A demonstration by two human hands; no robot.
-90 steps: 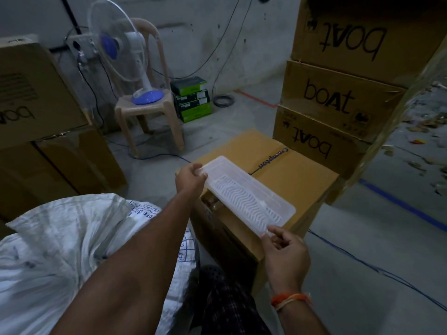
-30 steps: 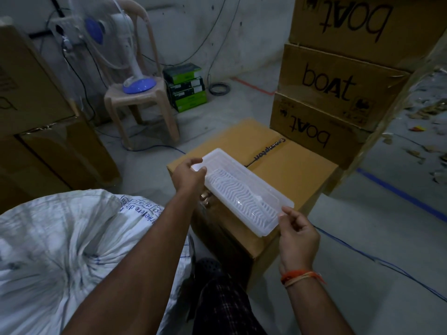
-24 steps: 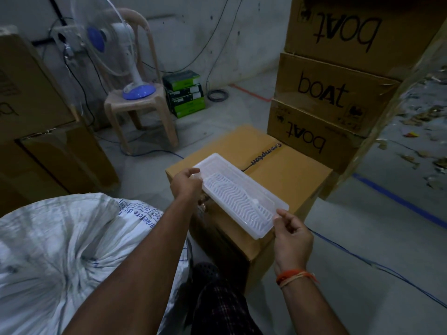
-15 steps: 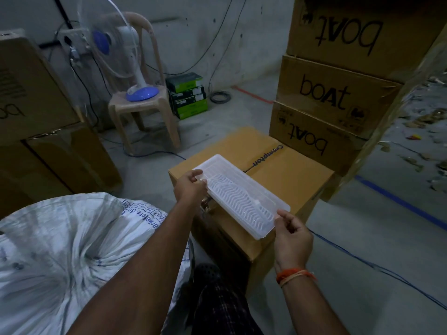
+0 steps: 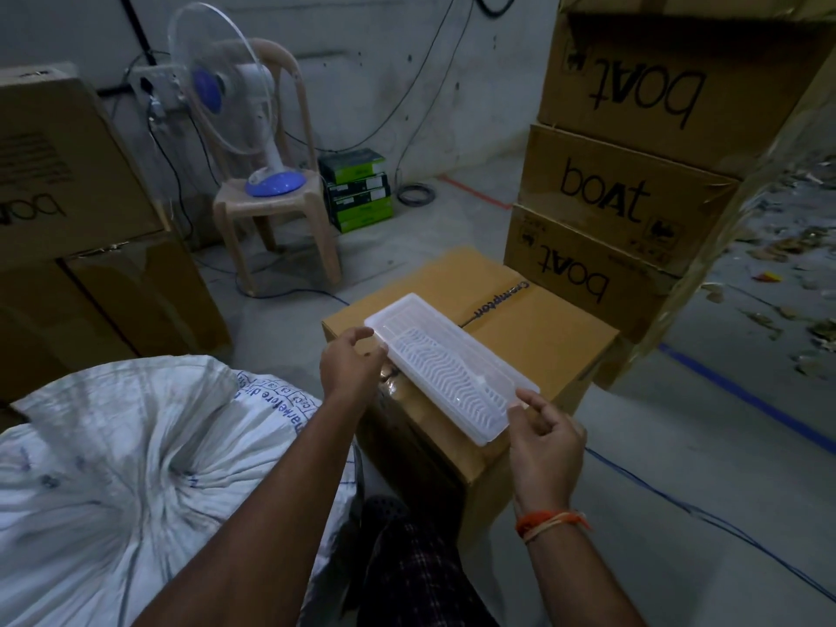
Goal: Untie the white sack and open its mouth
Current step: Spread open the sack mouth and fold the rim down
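Both hands – left hand [image 5: 350, 366], right hand [image 5: 545, 438] – are loosening off the plastic tray [image 5: 448, 364] on the carton's [image 5: 543, 337] near edge; reach next for the white sack's [image 5: 135, 454] gathered knot.

We see a grey concrete floor [image 5: 678, 445]. On it: white sack [image 5: 113, 468] at left w/ mouth gathered shut, carton [image 5: 520, 355] in the middle, stacked boat boxes [image 5: 610, 196] at right, chair [image 5: 276, 205], green boxes [image 5: 359, 192], blue cable [image 5: 678, 504], cable coil [image 5: 415, 194].
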